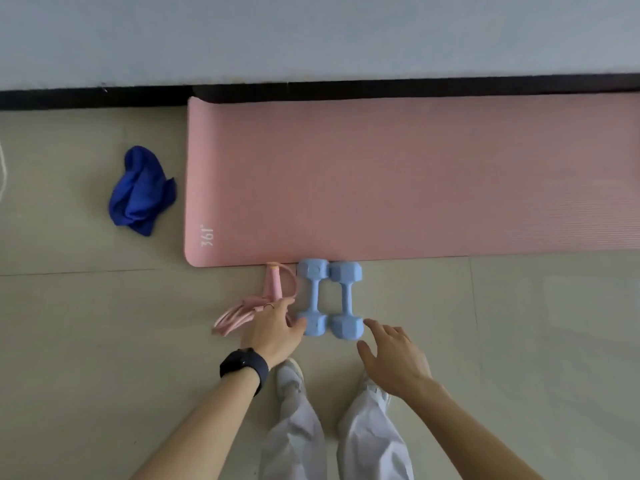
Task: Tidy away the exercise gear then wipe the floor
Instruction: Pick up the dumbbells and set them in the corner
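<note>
A pink exercise mat (398, 178) lies flat on the floor along the wall. Two light blue dumbbells (330, 299) lie side by side at its near edge. Left of them is a bundled pink jump rope (268, 292). My left hand (273, 329), with a dark watch on the wrist, rests over the rope with fingers spread, thumb touching the left dumbbell's near end. My right hand (394, 355) hovers open just right of and below the right dumbbell, holding nothing. A crumpled blue cloth (140, 190) lies on the floor left of the mat.
The floor is beige tile (86, 341). A black skirting board (86, 97) and a pale wall run behind the mat. My legs in light trousers and white shoes (291, 375) stand just below the dumbbells. A white cord (2, 174) shows at the far left edge.
</note>
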`<state>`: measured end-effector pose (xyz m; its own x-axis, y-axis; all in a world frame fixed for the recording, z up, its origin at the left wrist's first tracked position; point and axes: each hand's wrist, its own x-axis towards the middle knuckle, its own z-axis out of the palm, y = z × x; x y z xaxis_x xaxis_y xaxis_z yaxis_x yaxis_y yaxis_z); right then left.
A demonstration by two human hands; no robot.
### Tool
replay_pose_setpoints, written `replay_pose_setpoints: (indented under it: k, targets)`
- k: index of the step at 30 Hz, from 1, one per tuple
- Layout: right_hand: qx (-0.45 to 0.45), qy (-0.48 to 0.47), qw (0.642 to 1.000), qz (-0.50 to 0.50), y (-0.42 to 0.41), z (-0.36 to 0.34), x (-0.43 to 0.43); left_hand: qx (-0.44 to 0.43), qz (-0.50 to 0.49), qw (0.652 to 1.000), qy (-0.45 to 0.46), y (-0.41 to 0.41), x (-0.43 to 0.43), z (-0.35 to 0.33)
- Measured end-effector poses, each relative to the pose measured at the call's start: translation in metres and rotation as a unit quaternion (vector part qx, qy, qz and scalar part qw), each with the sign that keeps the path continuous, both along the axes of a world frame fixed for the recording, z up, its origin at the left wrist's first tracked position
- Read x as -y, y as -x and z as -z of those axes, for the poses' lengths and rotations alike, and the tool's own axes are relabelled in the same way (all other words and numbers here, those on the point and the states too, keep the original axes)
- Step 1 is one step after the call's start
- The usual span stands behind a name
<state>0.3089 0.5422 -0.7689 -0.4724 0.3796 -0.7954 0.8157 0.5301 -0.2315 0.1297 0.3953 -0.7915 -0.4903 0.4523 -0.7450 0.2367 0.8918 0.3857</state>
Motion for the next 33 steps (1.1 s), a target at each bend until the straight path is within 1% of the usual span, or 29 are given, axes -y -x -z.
replay_pose_setpoints:
  k: [2,6,10,13,15,17,21,23,25,28,33]
  targets:
    - [0.008,0.018,0.999,0.03,0.005,0.059,0.0,0.02,-0.033,0.999,0.006,-0.004,-0.003,0.061]
    - [0.003,0.055,0.989,0.135,0.012,0.184,0.007,0.049,-0.086,0.995,-0.001,-0.02,-0.009,0.178]
    - [-0.014,0.065,0.971,0.231,0.02,0.28,0.014,0.068,-0.112,0.991,0.007,-0.031,-0.012,0.267]
    - [-0.04,0.04,0.957,0.285,0.023,0.325,0.014,0.078,-0.148,0.986,0.0,-0.033,-0.016,0.31]
    - [-0.052,0.041,0.955,0.288,0.022,0.343,0.014,0.078,-0.154,0.985,-0.019,-0.037,-0.019,0.328]
    - [-0.051,0.051,0.961,0.269,0.021,0.353,0.013,0.069,-0.151,0.986,-0.026,-0.04,-0.022,0.337]
    - [-0.023,0.061,0.965,0.252,0.023,0.346,0.012,0.051,-0.107,0.993,0.008,-0.043,-0.027,0.33]
    - [0.011,0.049,0.974,0.221,0.018,0.327,0.011,0.023,-0.069,0.997,0.036,-0.045,-0.021,0.313]
    - [0.036,0.049,0.978,0.198,0.007,0.293,0.013,0.034,-0.035,0.997,0.057,-0.049,-0.012,0.284]
    - [0.033,0.053,0.977,0.204,-0.017,0.223,0.021,0.038,-0.014,0.997,0.07,-0.063,0.003,0.221]
    - [0.005,0.055,0.974,0.221,-0.051,0.063,0.024,0.031,-0.016,0.999,0.042,-0.084,0.006,0.06]
